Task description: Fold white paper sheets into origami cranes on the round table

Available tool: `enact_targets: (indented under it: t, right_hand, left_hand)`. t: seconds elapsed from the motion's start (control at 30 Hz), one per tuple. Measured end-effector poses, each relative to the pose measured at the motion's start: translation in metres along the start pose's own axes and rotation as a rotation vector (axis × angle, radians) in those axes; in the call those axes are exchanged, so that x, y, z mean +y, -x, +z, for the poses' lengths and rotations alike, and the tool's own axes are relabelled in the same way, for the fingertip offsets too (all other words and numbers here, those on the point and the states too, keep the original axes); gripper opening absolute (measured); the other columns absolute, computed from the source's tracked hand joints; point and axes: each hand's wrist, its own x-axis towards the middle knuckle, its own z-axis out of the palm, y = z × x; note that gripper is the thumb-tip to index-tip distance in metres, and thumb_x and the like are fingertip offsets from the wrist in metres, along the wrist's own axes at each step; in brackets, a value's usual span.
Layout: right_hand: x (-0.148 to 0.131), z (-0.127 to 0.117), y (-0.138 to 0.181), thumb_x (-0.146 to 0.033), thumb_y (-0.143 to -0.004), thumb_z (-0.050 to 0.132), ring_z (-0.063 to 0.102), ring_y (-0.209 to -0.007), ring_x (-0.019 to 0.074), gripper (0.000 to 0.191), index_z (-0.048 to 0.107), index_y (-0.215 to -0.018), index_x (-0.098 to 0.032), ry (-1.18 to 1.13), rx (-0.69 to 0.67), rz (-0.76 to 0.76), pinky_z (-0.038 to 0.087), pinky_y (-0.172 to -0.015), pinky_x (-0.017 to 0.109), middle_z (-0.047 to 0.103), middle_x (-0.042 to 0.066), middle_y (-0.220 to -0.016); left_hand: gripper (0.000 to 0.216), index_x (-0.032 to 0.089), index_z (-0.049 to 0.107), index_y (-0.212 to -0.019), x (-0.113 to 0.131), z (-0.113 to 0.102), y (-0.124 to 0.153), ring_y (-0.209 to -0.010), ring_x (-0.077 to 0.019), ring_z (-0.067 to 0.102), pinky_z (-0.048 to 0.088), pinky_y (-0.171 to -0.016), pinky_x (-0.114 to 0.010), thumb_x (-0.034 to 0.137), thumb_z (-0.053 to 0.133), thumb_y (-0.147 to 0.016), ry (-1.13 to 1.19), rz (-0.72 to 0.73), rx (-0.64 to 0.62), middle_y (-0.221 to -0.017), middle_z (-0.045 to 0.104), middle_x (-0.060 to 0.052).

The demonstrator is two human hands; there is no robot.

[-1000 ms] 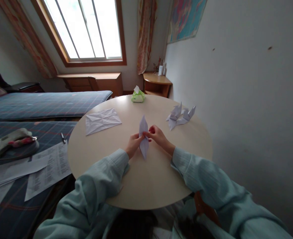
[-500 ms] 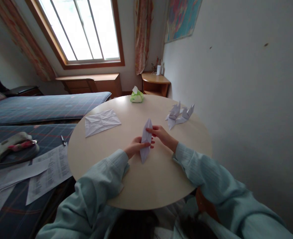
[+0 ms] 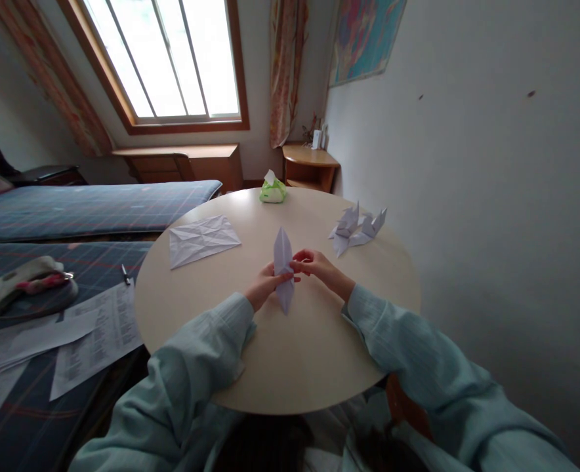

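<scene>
A long, narrow folded white paper [image 3: 283, 252], pointed at both ends, is held just above the round beige table [image 3: 280, 354]. My left hand [image 3: 264, 286] pinches its middle from the left side. My right hand [image 3: 315, 264], with red nails, pinches the same middle part from the right. The paper's upper tip points away from me, its lower tip points toward me.
A creased unfolded white sheet [image 3: 201, 238] lies at the table's left. Two folded paper figures [image 3: 356, 227] sit at the right, near the wall. A green tissue pack [image 3: 273, 189] is at the far edge. Beds with printed papers [image 3: 93, 331] and a pen [image 3: 125, 273] are on the left.
The folded paper went from tilted to the right half a second ago back to nearly upright. Both hands shifted slightly and still pinch its middle.
</scene>
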Motion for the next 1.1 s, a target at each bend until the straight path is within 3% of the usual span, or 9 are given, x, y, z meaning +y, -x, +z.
enact_targets:
  t: [0.17, 0.3, 0.43, 0.67, 0.9, 1.1]
  right_hand:
    - [0.008, 0.003, -0.002, -0.044, -0.057, 0.064, 0.046, -0.052, 0.0084, 0.034, 0.055, -0.066, -0.013, 0.098, 0.061, -0.107, 0.035, -0.048, 0.021, 0.052, -0.002, -0.057]
    - [0.012, 0.004, -0.004, -0.044, -0.059, 0.061, 0.048, -0.054, 0.0103, 0.033, 0.057, -0.066, -0.012, 0.107, 0.015, -0.101, 0.037, -0.051, 0.023, 0.055, 0.000, -0.058]
    - [0.012, 0.002, -0.005, -0.047, -0.061, 0.059, 0.050, -0.054, 0.0107, 0.034, 0.054, -0.063, -0.013, 0.077, 0.088, -0.102, 0.038, -0.052, 0.023, 0.055, 0.000, -0.058]
    - [0.011, 0.010, 0.000, -0.046, -0.063, 0.059, 0.046, -0.052, 0.0100, 0.032, 0.048, -0.070, -0.017, 0.207, 0.319, -0.220, 0.036, -0.048, 0.022, 0.049, -0.002, -0.058]
    - [0.009, 0.014, 0.002, -0.045, -0.065, 0.057, 0.045, -0.053, 0.0096, 0.031, 0.049, -0.071, -0.016, 0.220, 0.289, -0.225, 0.035, -0.048, 0.021, 0.050, -0.002, -0.059]
    - [0.007, 0.018, 0.004, -0.038, -0.068, 0.052, 0.040, -0.048, 0.0077, 0.027, 0.045, -0.056, -0.016, 0.250, 0.174, -0.231, 0.031, -0.046, 0.020, 0.044, -0.004, -0.051]
  left_hand:
    - [0.046, 0.012, 0.054, -0.094, 0.002, 0.001, 0.000, -0.074, -0.0201, 0.063, 0.047, -0.068, -0.030, 0.028, 0.073, -0.055, -0.028, 0.019, 0.065, -0.092, 0.063, -0.010]
    - [0.053, 0.013, 0.051, -0.100, 0.002, 0.003, 0.001, -0.073, -0.0195, 0.062, 0.047, -0.066, -0.029, 0.029, 0.073, -0.054, -0.020, 0.037, -0.021, -0.096, 0.062, -0.010]
    - [0.044, 0.013, 0.052, -0.103, 0.005, 0.006, 0.002, -0.078, -0.0199, 0.062, 0.047, -0.071, -0.031, 0.038, 0.061, -0.068, 0.054, 0.003, -0.093, -0.099, 0.061, -0.011]
    - [0.035, 0.010, 0.056, -0.097, 0.005, 0.006, 0.002, -0.067, -0.0183, 0.063, 0.047, -0.062, -0.027, 0.036, 0.053, -0.074, -0.060, 0.092, 0.087, -0.085, 0.065, -0.010]
    - [0.038, 0.009, 0.057, -0.093, 0.004, 0.006, 0.002, -0.064, -0.0184, 0.063, 0.046, -0.057, -0.025, 0.040, 0.054, -0.072, -0.116, 0.136, 0.128, -0.078, 0.065, -0.010]
    - [0.035, 0.009, 0.059, -0.085, 0.000, 0.004, -0.001, -0.059, -0.0158, 0.061, 0.045, -0.056, -0.024, 0.041, 0.053, -0.071, -0.185, 0.171, 0.119, -0.068, 0.064, -0.007]
